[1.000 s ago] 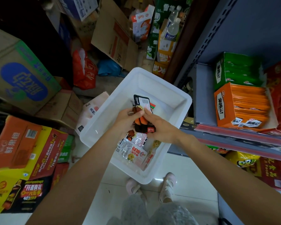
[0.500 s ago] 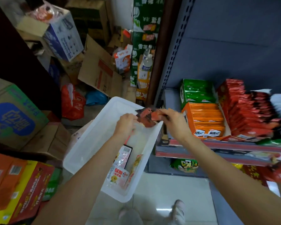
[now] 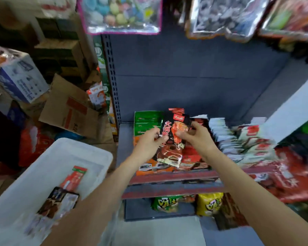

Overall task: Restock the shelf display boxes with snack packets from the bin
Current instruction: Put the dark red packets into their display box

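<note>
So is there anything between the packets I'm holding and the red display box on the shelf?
Nothing visible. Both hands, left hand and right hand, hold the black-and-red snack packets just above the red display box, beside the orange box. Only the packets already standing in it lie below.

Bare shelf (image 3: 125,139) lies open left of the green box (image 3: 146,122); packets (image 3: 226,132) crowd the right.
</note>
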